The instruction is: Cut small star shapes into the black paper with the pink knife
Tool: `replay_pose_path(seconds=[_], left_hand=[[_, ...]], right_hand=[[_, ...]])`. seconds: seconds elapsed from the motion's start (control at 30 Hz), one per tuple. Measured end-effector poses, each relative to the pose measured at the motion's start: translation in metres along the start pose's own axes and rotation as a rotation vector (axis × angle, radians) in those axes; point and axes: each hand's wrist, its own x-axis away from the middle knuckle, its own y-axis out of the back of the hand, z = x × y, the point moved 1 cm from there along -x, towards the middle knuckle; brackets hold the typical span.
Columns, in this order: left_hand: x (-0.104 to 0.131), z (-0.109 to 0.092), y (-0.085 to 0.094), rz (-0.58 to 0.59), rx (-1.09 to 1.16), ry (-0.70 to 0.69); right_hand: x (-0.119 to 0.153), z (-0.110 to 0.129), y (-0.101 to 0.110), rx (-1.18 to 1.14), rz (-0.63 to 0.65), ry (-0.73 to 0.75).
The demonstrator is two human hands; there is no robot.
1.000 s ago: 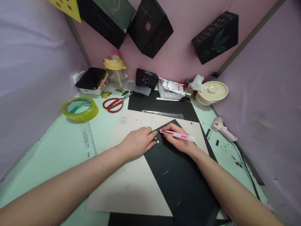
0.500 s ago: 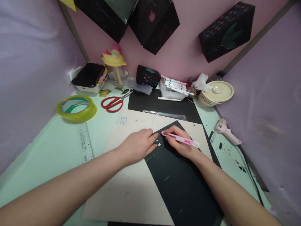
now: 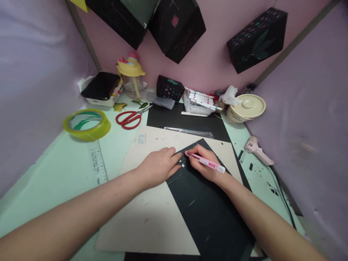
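Note:
My right hand (image 3: 203, 163) is closed around a pink craft knife (image 3: 208, 163), its tip touching or just above the black card (image 3: 206, 203) near the card's upper left edge. My left hand (image 3: 161, 165) lies flat with its fingers apart, fingertips resting on that same edge. Between the hands, a small white star (image 3: 183, 165) shows on the black card, with a smaller white mark beside it. Under the card is a large cream sheet (image 3: 136, 221). The blade itself is too small to make out.
Red scissors (image 3: 130, 119), yellow tape (image 3: 87, 124) and a clear ruler (image 3: 98, 163) are on the left. A bottle (image 3: 132, 78), a marker basket (image 3: 198, 103) and a lidded bowl (image 3: 246, 108) stand behind. A pink glue gun (image 3: 258, 150) lies right, its cable running forward. Black boxes (image 3: 178, 30) hang above.
The rear end of the pink knife has swung slightly left and lower, while its tip stays near the same spot on the card. The whole view has shifted a little.

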Motion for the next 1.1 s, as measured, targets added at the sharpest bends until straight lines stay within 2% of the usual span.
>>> replay_pose_path(seconds=[0.2, 0.47, 1.1], left_hand=[[0.001, 0.001, 0.000, -0.015, 0.011, 0.005], [0.002, 0.000, 0.000, -0.028, 0.028, 0.015], [0.001, 0.001, 0.002, -0.010, 0.045, 0.020]], right_hand=[[0.008, 0.015, -0.011, 0.127, -0.061, -0.016], [0.015, 0.017, -0.028, 0.146, -0.210, -0.074], [0.016, 0.018, -0.026, 0.079, -0.236, -0.082]])
